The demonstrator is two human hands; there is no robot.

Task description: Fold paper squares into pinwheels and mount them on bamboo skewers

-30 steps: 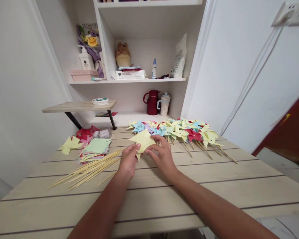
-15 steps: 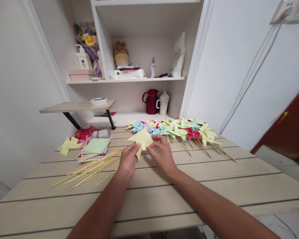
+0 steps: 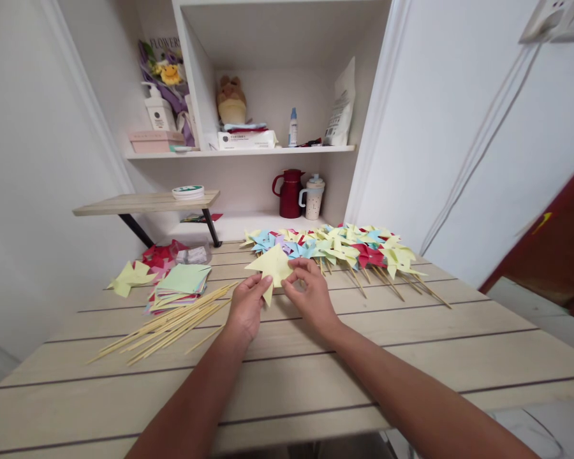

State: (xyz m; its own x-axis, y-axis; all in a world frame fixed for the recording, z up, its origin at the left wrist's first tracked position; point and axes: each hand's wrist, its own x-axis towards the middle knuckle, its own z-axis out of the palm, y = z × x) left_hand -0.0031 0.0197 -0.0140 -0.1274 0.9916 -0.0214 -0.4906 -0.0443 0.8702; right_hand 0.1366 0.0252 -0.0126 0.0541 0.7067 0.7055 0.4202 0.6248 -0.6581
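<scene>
A pale yellow paper pinwheel (image 3: 273, 262), with cut and pointed corners, is held up over the middle of the table. My left hand (image 3: 247, 306) pinches its lower left part between thumb and fingers. At its right edge, my right hand (image 3: 310, 290) has thumb and forefinger closed on the paper. Just left of my left hand lies a bundle of thin wooden sticks (image 3: 172, 325). Behind the sticks sits a stack of coloured paper squares (image 3: 180, 284), a green one on top. Farther left rests another yellow paper pinwheel (image 3: 131, 278).
Finished pinwheels on sticks (image 3: 344, 248) in several colours cover the table's back right. Red paper pieces (image 3: 165, 253) and a clear plastic box (image 3: 194, 255) lie beneath a small raised shelf (image 3: 138, 203). A red jug (image 3: 291, 194) and a cup (image 3: 314, 197) stand behind.
Both hands keep their hold on the yellow pinwheel, which has turned very slightly. The whole view has shifted a little; nothing else has visibly moved.
</scene>
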